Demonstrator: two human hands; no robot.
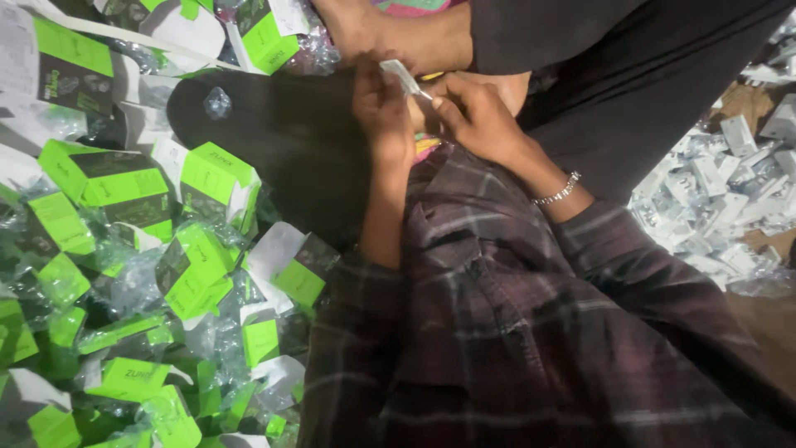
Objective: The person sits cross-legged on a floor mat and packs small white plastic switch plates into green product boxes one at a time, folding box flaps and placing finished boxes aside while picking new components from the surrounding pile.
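Note:
My left hand [380,108] and my right hand [474,116] meet close to my chest at the top centre, both pinching a small flat white piece [404,76] that sticks up between the fingertips. A metal bracelet [557,192] circles my right wrist. My dark plaid shirt [514,332] fills the lower middle of the view. Just beyond my hands lies a bare foot [390,33] and a leg in dark trousers [630,75].
A heap of green, black and white small boxes [133,249] mixed with clear plastic wrap covers the left side. A pile of small white plastic parts [721,199] lies on the right. A dark cloth [265,124] spreads between the boxes and my hands.

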